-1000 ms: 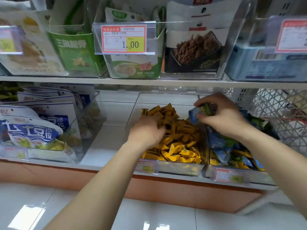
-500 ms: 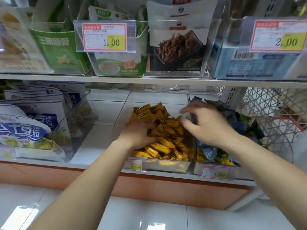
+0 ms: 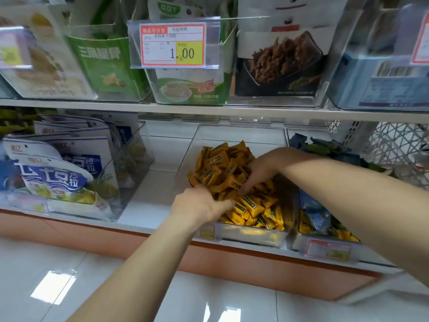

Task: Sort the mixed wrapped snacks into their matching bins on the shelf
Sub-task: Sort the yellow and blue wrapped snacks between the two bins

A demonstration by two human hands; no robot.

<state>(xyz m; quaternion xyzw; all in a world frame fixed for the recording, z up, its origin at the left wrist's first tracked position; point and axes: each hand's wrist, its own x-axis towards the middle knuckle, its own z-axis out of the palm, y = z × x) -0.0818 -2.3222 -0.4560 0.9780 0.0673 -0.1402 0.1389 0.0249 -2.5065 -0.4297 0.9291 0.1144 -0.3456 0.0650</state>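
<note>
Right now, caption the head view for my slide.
Left hand and right hand reach into the clear bin of yellow snacks, beside a bin of mixed wrappers.
</note>
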